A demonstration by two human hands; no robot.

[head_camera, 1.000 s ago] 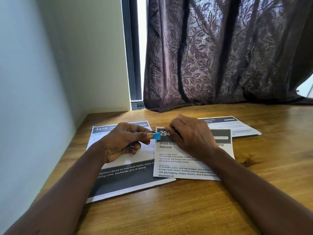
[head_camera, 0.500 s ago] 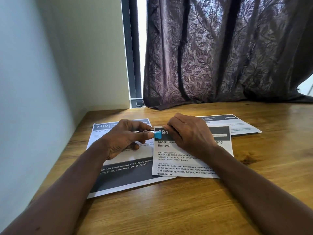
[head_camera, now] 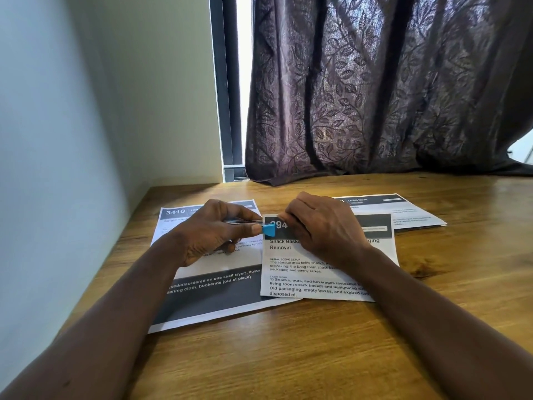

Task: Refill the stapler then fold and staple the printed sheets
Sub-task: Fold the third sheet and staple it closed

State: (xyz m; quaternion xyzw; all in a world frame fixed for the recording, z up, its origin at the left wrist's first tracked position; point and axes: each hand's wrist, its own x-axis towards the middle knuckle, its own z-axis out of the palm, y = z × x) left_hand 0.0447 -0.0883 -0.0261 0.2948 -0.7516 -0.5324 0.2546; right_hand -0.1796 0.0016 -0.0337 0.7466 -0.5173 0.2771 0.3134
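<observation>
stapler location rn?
Head view, centre: the small blue stapler is pinched in the left hand, at the top-left corner of the folded "Snack Basket" sheet, which the right hand holds down.

Single head-worn view, looking forward and down, close over wooden table [head_camera: 346, 356]

The left hand [head_camera: 213, 232] wraps the stapler [head_camera: 268, 230] — only a blue tip and thin metal strip show. The right hand [head_camera: 323, 229] covers the middle sheet's [head_camera: 311, 272] heading and part of its text. The far sheet's [head_camera: 403, 212] small print is too blurred to read — both elbows are cut off below.
</observation>
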